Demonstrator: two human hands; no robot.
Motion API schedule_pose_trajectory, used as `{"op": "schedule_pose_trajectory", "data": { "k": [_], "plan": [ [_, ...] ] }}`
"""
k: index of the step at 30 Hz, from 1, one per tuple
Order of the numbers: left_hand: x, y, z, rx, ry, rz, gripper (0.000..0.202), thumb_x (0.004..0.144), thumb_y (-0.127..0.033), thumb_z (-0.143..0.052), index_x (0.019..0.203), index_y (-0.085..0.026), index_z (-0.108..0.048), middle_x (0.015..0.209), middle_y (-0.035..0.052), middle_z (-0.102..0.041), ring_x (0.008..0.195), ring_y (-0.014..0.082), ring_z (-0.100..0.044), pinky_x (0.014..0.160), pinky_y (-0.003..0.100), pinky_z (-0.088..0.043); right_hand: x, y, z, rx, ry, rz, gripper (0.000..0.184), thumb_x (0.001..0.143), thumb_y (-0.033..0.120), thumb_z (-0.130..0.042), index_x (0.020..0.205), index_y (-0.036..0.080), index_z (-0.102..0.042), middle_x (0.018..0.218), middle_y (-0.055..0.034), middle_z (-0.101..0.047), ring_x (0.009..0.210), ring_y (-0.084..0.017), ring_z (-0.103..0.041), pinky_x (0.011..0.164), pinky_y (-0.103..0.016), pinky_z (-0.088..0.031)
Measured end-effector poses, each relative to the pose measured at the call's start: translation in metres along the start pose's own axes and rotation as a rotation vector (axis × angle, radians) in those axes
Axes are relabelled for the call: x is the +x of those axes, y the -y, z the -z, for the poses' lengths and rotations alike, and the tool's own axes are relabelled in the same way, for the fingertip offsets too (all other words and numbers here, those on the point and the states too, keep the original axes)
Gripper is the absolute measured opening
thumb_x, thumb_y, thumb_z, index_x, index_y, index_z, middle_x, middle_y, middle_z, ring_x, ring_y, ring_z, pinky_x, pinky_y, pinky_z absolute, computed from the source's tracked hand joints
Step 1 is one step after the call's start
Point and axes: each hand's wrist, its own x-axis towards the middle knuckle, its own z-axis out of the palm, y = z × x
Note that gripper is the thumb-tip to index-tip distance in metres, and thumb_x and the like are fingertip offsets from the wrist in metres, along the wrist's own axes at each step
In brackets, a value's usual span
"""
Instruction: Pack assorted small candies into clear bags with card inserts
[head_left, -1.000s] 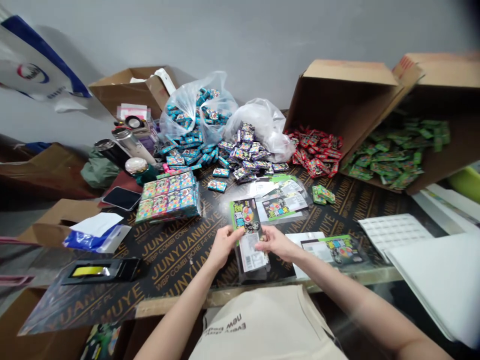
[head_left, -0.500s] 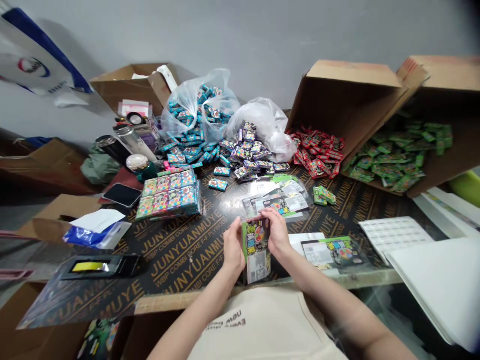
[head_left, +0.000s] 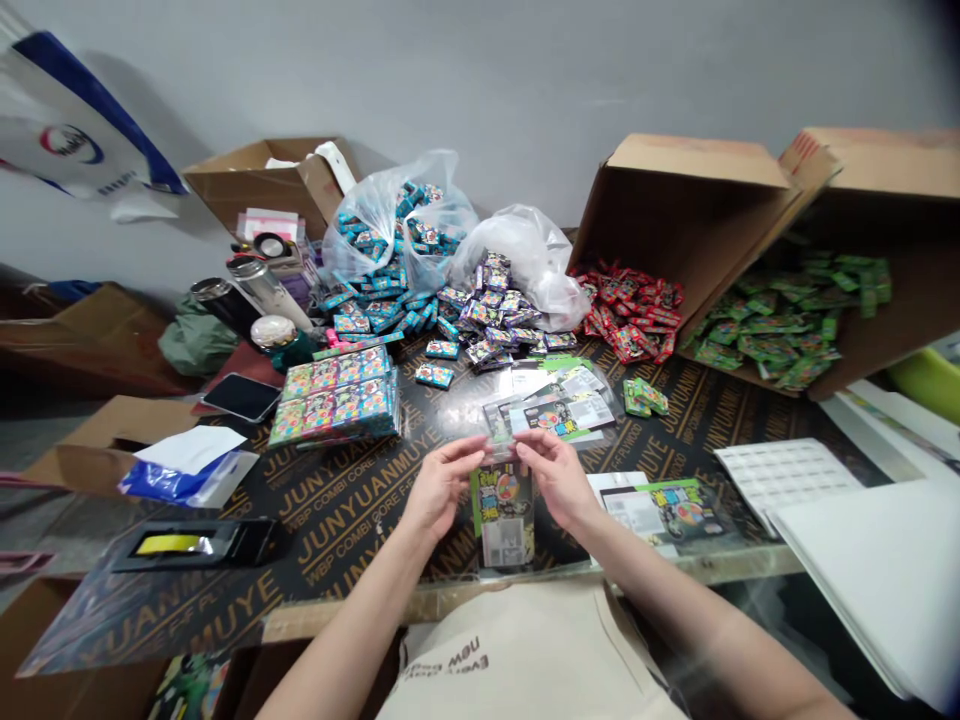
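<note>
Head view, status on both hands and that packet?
Left hand, right hand: pinching top of clear plastic sleeve. Printed card inside. Loose printed sheets just beyond.

Printed black plywood of the surface [head_left: 352,530] showed to the left of the left hand [head_left: 442,490], a lane a hand could pass along as far as the stacked card packs [head_left: 334,408], which stood in the way beyond. Ahead of the right hand [head_left: 559,480], transparent film sleeves [head_left: 555,400] blocked the direct reach toward the heaped packets [head_left: 495,325] (they lay almost touching that pile). To the right, a printed sheet [head_left: 660,510] lay just beside the wrist.
</note>
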Motion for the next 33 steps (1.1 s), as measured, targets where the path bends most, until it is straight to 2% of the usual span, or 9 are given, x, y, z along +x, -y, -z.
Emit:
{"op": "schedule_pose_trajectory", "data": {
  "k": [4,6,8,14,16,22,28,30,33],
  "plan": [
    [-0.006,-0.011,0.007,0.500,0.043,-0.449,0.015,0.064,-0.025,-0.071,0.077,-0.019,-0.072,0.084,0.0069,-0.070,0.081,0.0194,-0.063,0.079,0.031,-0.046,-0.003,-0.001,0.010,-0.372,0.026,0.363,0.009,0.069,0.023,-0.067,0.077,0.023,-0.071,0.084,-0.0032,-0.069,0.082,-0.019,-0.062,0.079,-0.034,-0.047],
    [-0.010,-0.016,0.006,0.642,0.088,-0.551,0.013,0.065,-0.026,-0.070,0.076,-0.020,-0.072,0.085,0.0064,-0.070,0.081,0.0196,-0.062,0.079,0.031,-0.046,-0.006,0.003,0.013,-0.462,0.066,0.431,0.010,0.071,0.024,-0.066,0.079,0.024,-0.071,0.087,-0.0037,-0.069,0.086,-0.020,-0.062,0.084,-0.036,-0.046],
    [-0.009,-0.020,0.006,0.650,0.091,-0.513,0.012,0.067,-0.027,-0.068,0.076,-0.019,-0.072,0.083,0.0059,-0.070,0.077,0.0185,-0.063,0.075,0.030,-0.048,-0.008,0.009,0.013,-0.483,0.084,0.404,0.011,0.073,0.026,-0.065,0.081,0.024,-0.071,0.087,-0.0040,-0.069,0.082,-0.019,-0.063,0.080,-0.034,-0.048],
    [0.002,-0.031,0.007,0.545,0.083,-0.196,0.016,0.059,-0.024,-0.073,0.070,-0.013,-0.069,0.065,0.0041,-0.068,0.060,0.0160,-0.062,0.060,0.025,-0.048,-0.009,0.018,0.001,-0.427,0.109,0.186,0.015,0.071,0.031,-0.066,0.076,0.017,-0.067,0.065,-0.0014,-0.065,0.054,-0.011,-0.056,0.053,-0.023,-0.046],
    [0.001,-0.032,0.007,0.578,0.091,-0.229,0.012,0.060,-0.021,-0.072,0.067,-0.012,-0.069,0.063,0.0041,-0.067,0.059,0.0154,-0.061,0.059,0.025,-0.048,-0.009,0.020,0.000,-0.437,0.116,0.176,0.015,0.071,0.031,-0.065,0.074,0.016,-0.066,0.063,-0.0010,-0.063,0.053,-0.011,-0.055,0.053,-0.022,-0.045],
    [-0.014,-0.032,0.007,0.771,0.174,-0.530,0.010,0.070,-0.015,-0.060,0.070,-0.015,-0.069,0.075,0.0058,-0.068,0.072,0.0163,-0.062,0.070,0.026,-0.047,-0.006,0.028,0.007,-0.476,0.221,0.152,0.014,0.072,0.029,-0.063,0.074,0.016,-0.067,0.064,-0.0012,-0.064,0.056,-0.011,-0.056,0.056,-0.023,-0.045],
    [-0.010,-0.037,0.012,0.685,0.209,-0.339,0.012,0.069,-0.024,-0.063,0.073,-0.014,-0.070,0.074,0.0070,-0.069,0.068,0.0184,-0.063,0.064,0.027,-0.050,-0.006,0.030,0.008,-0.502,0.244,0.138,0.018,0.074,0.033,-0.061,0.075,0.016,-0.067,0.062,-0.0013,-0.064,0.055,-0.013,-0.057,0.054,-0.024,-0.045],
    [-0.011,-0.037,0.014,0.684,0.210,-0.368,0.012,0.070,-0.024,-0.062,0.073,-0.015,-0.070,0.075,0.0070,-0.069,0.069,0.0189,-0.064,0.065,0.028,-0.050,-0.008,0.030,0.008,-0.563,0.235,0.201,0.018,0.076,0.034,-0.059,0.075,0.018,-0.067,0.063,-0.0014,-0.064,0.055,-0.013,-0.058,0.055,-0.026,-0.046],
    [-0.016,-0.034,0.016,0.781,0.209,-0.536,0.010,0.070,-0.024,-0.062,0.071,-0.019,-0.071,0.080,0.0071,-0.070,0.073,0.0190,-0.064,0.070,0.029,-0.049,-0.013,0.030,0.013,-0.687,0.289,0.407,0.016,0.080,0.030,-0.055,0.081,0.021,-0.068,0.078,-0.0040,-0.068,0.071,-0.017,-0.062,0.070,-0.031,-0.049]
  ]
}}
